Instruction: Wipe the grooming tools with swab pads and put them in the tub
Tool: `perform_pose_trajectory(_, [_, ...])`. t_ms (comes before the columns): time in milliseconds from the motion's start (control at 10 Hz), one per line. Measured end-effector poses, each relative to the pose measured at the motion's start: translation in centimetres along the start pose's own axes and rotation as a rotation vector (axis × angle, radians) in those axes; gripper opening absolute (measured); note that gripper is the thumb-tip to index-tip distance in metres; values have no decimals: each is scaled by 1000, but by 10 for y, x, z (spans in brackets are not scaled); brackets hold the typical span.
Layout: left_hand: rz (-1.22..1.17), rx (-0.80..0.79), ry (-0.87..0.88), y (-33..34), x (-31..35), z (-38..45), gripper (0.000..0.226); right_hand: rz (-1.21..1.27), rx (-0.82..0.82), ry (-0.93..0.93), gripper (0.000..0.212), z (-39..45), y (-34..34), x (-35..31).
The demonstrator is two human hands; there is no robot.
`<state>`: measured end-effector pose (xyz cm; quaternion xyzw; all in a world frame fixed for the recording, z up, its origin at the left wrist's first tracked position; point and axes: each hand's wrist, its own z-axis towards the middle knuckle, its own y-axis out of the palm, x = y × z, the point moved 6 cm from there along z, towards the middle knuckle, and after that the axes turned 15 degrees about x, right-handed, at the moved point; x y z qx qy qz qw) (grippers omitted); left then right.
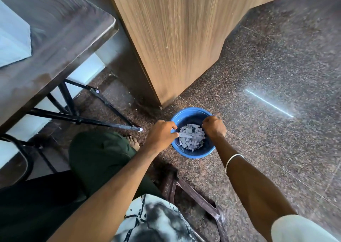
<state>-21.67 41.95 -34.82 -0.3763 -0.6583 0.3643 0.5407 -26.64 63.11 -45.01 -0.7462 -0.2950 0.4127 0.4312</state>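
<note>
A blue plastic tub (188,112) stands on the speckled floor, holding a heap of pale grey-white paper strips (191,137). My left hand (162,135) grips the tub's left rim, fingers curled over the edge. On the right rim, my right hand (214,126) is curled into a fist round the edge. No grooming tool shows in either hand.
A dark table (55,53) with black metal legs (83,120) stands at the left, a pale cloth (13,38) on it. A wooden cabinet (175,38) rises just behind the tub. My knee in dark green trousers (99,153) and a brown stool (199,199) sit below.
</note>
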Motion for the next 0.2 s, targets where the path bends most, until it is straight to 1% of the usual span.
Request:
perform_pose_trajectory(100, [-16,58,17,-16,1,1,32,51,38,-12,29,5,-12,-19])
perform_pose_trajectory(200, [-41,151,16,-39,0,3,32,110,84,-55,27,8,-30,-50])
